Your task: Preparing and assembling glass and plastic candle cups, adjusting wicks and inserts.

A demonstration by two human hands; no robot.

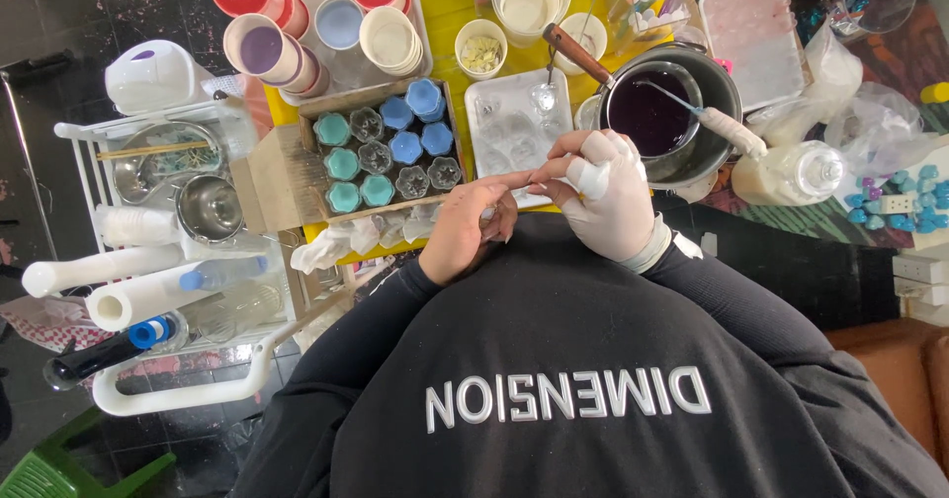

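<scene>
- The bare left hand [467,229] points one finger out flat and holds nothing
- The right hand [605,200], in a white glove, pinches that fingertip
- A white tray [494,98] of clear moulds sits just past the hands, at 12 o'clock
- A box [318,197] of blue and green cups is at 10 o'clock
- A pot [714,83] of dark purple liquid is at 1 o'clock

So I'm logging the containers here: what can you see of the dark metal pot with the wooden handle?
The dark metal pot with the wooden handle stands upright on the table, just beyond the gloved right hand. It is round, with a greyish rim, and holds a dark purple liquid. Its brown handle sticks out toward the upper left. A thin stirring tool with a white wrapped grip leans in it across the rim. Neither hand touches it.
</scene>
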